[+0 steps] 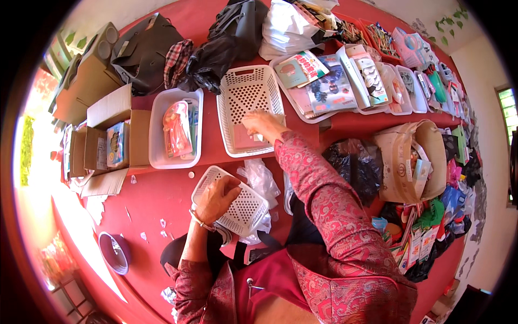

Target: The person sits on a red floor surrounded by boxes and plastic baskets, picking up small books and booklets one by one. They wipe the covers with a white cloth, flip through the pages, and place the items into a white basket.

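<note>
My curled right hand [263, 125] reaches into the large basket [226, 116] at the red counter's [210, 139] near edge; my left hand [215, 198] bends over the small basket [245, 209] below; either grip is indiscernible. Likely step: arranging contents; next calls for steadying the small basket.

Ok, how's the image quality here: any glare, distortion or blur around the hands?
Head view: strong daylight glare at the left, bleaching a strip of the red surface; head view: dark fisheye rim, with edges near it bowed; head view: the left hand and small white basket read clearly, while the right hand looks perhaps slightly soft.
</note>
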### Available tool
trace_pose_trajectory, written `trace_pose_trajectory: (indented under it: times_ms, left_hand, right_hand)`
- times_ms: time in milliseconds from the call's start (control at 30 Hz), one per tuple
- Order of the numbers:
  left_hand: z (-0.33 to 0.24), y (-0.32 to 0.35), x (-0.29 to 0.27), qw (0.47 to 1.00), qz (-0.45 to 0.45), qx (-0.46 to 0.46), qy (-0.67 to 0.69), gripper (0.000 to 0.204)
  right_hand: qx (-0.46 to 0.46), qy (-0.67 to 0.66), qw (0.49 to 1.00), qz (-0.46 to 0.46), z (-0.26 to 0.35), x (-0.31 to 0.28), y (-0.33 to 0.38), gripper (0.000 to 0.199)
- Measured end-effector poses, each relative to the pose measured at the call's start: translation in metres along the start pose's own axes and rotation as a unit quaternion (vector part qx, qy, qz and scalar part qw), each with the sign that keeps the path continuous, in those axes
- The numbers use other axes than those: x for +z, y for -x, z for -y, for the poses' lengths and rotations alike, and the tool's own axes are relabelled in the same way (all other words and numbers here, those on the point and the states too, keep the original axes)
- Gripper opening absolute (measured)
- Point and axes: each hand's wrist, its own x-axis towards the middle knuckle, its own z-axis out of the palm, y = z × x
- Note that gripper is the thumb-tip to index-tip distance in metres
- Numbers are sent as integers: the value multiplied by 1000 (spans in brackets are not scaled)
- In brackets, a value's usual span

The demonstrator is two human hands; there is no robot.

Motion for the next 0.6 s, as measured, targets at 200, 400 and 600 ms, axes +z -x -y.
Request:
trace_pose_trajectory:
  times_ms: [200, 400, 600]
  left_hand:
    - [3, -3, 5, 1000, 7, -5, 2, 26]
    - [-1, -13, 8, 1000, 15, -1, -24, 26]
    - [11, -9, 14, 999, -3, -9, -31, 27]
  right_hand:
    - [160, 40, 921, 352, 7, -5, -24, 14]
    - [397, -34, 883, 249, -41, -29, -58, 20]
    - [580, 6, 810, -87, -105, -88, -7, 27]
